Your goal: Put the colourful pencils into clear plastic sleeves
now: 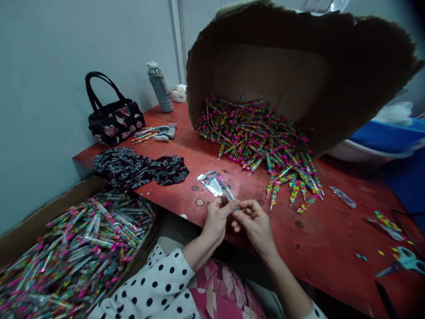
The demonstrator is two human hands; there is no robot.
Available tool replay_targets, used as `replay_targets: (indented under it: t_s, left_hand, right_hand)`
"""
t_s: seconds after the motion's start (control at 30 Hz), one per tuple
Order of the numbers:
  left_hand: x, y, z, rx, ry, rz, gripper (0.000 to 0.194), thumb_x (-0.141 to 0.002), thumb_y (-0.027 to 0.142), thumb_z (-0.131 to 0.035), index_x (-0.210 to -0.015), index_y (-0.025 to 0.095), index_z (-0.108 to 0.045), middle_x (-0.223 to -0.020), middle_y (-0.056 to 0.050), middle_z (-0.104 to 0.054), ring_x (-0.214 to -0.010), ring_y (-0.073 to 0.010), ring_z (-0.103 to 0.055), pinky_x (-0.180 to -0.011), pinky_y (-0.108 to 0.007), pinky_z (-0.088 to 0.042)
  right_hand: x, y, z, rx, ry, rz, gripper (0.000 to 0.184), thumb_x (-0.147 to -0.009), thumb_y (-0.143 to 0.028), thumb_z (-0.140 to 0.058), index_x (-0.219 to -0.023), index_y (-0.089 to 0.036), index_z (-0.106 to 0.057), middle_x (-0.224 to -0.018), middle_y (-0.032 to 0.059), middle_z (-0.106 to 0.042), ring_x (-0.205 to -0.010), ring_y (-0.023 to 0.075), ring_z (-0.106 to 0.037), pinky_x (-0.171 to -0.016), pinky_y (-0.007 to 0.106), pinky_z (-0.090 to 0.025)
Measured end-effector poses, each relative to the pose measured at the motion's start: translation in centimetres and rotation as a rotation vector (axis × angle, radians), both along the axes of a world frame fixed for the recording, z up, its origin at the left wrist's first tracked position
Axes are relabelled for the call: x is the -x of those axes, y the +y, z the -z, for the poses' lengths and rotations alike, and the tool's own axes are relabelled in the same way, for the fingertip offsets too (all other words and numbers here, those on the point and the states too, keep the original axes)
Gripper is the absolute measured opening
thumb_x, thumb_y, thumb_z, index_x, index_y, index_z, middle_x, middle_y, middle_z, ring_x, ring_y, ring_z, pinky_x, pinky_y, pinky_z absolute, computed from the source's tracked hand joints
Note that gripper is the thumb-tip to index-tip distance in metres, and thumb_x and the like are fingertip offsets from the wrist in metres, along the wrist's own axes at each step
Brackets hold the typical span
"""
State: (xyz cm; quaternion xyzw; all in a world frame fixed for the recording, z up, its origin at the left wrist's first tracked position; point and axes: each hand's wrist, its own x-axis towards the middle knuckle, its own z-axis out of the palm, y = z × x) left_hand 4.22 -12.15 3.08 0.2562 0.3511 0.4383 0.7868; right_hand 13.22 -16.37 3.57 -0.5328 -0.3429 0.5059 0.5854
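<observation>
Close to the table's front edge, my left hand and my right hand meet at the lower end of a slim pen in a clear sleeve. Fingers and thumbs of both hands are pinched at that end, which they partly hide. The sleeved pen points away from me, its pink tip at the far end. Just left of it lie several flat printed packets on the red table. Beyond my hands, a heap of colourful beaded pens with pink ends spills out of a tipped cardboard box.
A carton of sleeved pens stands low at my left. Along the table are a dark patterned cloth, a floral handbag and a bottle. Scissors and small coloured pieces lie at right, below a blue basin.
</observation>
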Motion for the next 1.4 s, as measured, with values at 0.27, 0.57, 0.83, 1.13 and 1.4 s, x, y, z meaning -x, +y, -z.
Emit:
replay_targets:
  t_s: [0.27, 0.57, 0.83, 1.13, 1.4]
  left_hand:
    - [4.2, 0.5, -1.8, 0.008, 0.061, -0.188, 0.030, -0.057, 0.031, -0.076, -0.067, 0.014, -0.054, -0.059, 0.003, -0.058, -0.052, -0.0094, -0.057, -0.050, -0.020, -0.047]
    - [15.1, 2.9, -1.5, -0.026, 0.287, -0.706, 0.056, -0.077, 0.064, -0.032, -0.074, 0.017, -0.061, -0.054, 0.001, -0.062, -0.059, -0.0145, -0.060, -0.068, -0.033, -0.052]
    - [7.5, 2.8, -0.9, -0.172, 0.204, -0.213, 0.040, -0.071, 0.051, -0.058, -0.078, 0.012, -0.064, -0.059, -0.004, -0.065, -0.062, -0.0161, -0.063, -0.068, -0.030, -0.050]
    - [9.2, 4.9, -0.6, -0.631, 0.787, -0.138, 0.026, -0.078, 0.039, -0.054, -0.089, 0.018, -0.065, -0.081, -0.003, -0.067, -0.072, -0.0164, -0.063, -0.071, -0.028, -0.047]
    - [7.5, 7.0, -0.1, -1.018, 1.047, -0.046, 0.029, -0.078, 0.036, -0.054, -0.102, 0.022, -0.063, -0.086, -0.005, -0.063, -0.075, -0.0161, -0.058, -0.072, -0.027, -0.044]
  right_hand:
    - [-0.6, -0.3, 0.0, 0.047, -0.062, -0.123, 0.028, -0.069, -0.033, -0.068, -0.087, -0.019, -0.051, -0.066, -0.0022, -0.062, -0.052, 0.0120, -0.060, -0.046, 0.023, -0.049]
    - [-14.0, 0.8, 0.1, 0.372, -1.262, 0.170, 0.031, -0.082, -0.044, -0.045, -0.087, -0.019, -0.063, -0.078, 0.0081, -0.067, -0.075, 0.0247, -0.063, -0.067, 0.033, -0.044]
    - [-12.0, 6.1, -0.3, 0.723, -1.451, 0.160, 0.062, -0.078, -0.064, -0.034, -0.102, -0.011, -0.057, -0.096, 0.0211, -0.064, -0.091, 0.0361, -0.059, -0.071, 0.043, -0.042]
    - [-11.0, 6.2, 0.3, 0.466, -1.425, -0.005, 0.021, -0.081, -0.024, -0.037, -0.094, -0.015, -0.051, -0.092, 0.0134, -0.060, -0.082, 0.0245, -0.059, -0.069, 0.034, -0.042]
    - [-10.9, 4.1, 1.6, -0.208, -0.849, 0.330, 0.013, -0.082, -0.033, -0.046, -0.089, -0.022, -0.044, -0.077, -0.0004, -0.050, -0.068, 0.0143, -0.052, -0.066, 0.028, -0.042]
